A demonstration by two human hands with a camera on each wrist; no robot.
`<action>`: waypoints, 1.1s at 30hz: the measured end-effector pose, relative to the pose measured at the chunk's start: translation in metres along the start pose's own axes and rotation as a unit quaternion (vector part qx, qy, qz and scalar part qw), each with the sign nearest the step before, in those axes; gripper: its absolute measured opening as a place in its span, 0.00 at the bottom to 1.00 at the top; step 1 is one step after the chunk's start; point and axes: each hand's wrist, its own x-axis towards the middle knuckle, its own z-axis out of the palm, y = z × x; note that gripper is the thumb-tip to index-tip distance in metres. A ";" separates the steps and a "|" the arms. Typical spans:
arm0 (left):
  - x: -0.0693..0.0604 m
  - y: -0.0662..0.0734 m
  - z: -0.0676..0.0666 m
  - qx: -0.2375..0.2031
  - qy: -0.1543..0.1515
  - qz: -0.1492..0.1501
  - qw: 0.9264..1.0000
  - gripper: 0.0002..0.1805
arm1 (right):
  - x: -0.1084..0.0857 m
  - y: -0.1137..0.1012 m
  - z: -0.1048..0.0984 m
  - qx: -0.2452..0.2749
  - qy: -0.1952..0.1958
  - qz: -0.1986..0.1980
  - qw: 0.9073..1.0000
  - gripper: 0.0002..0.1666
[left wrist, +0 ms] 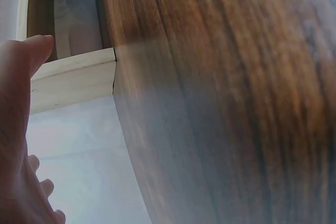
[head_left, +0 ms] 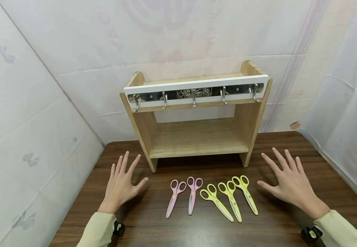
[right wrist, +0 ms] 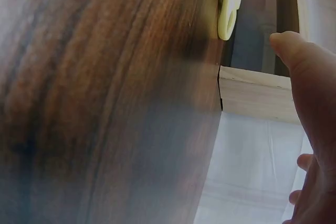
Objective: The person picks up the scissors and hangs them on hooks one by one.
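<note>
My left hand (head_left: 121, 187) is at the left of the table, fingers spread, holding nothing. On the other side my right hand (head_left: 292, 181) has its fingers spread too, with nothing in it. Between them lie two pink scissors (head_left: 173, 199) (head_left: 192, 197) and, to their right, three yellow scissors (head_left: 218, 204) (head_left: 232, 200) (head_left: 246, 193), handles toward the rack and blades toward me. All look closed. Behind them stands a wooden shelf rack (head_left: 197, 137) with a white hook rail (head_left: 193, 94) across its upper front. The right wrist view catches a yellow scissors handle (right wrist: 227, 17).
Several metal hooks (head_left: 194, 98) line the rail, with no scissors on them. The dark wooden table (head_left: 193, 233) reaches back to a pale cloth wall (head_left: 88, 68). Cloth (head_left: 27, 137) also hangs along the left and right sides.
</note>
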 end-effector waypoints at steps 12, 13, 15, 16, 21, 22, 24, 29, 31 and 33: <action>0.015 0.005 0.002 -0.060 0.015 -0.006 0.998 0.55 | 0.004 -0.018 -0.012 0.048 -0.065 0.011 0.997 0.61; 0.018 0.006 0.002 -0.072 0.013 -0.010 0.997 0.55 | 0.004 -0.021 -0.014 0.058 -0.079 0.015 0.995 0.61; 0.024 0.009 0.001 -0.092 0.004 -0.019 0.996 0.56 | 0.006 -0.027 -0.017 0.074 -0.105 0.025 0.991 0.59; 0.028 0.011 0.001 -0.102 -0.002 -0.026 0.994 0.56 | 0.007 -0.030 -0.018 0.082 -0.115 0.029 0.990 0.59; 0.043 0.021 0.001 -0.153 -0.032 -0.048 0.986 0.55 | 0.011 -0.045 -0.020 0.103 -0.149 0.045 0.982 0.54; 0.046 0.023 0.001 -0.167 -0.035 -0.051 0.984 0.55 | 0.012 -0.048 -0.019 0.110 -0.154 0.047 0.981 0.53; 0.051 0.026 0.003 -0.198 -0.032 -0.052 0.978 0.55 | 0.012 -0.053 -0.018 0.126 -0.166 0.053 0.977 0.50; 0.061 0.029 0.012 -0.261 -0.013 -0.060 0.963 0.49 | 0.012 -0.069 -0.016 0.168 -0.206 0.073 0.961 0.47; 0.063 0.031 0.014 -0.279 -0.014 -0.070 0.958 0.45 | 0.011 -0.076 -0.016 0.170 -0.221 0.079 0.957 0.47; 0.065 0.033 0.015 -0.287 -0.015 -0.080 0.954 0.42 | 0.011 -0.081 -0.015 0.162 -0.230 0.082 0.956 0.47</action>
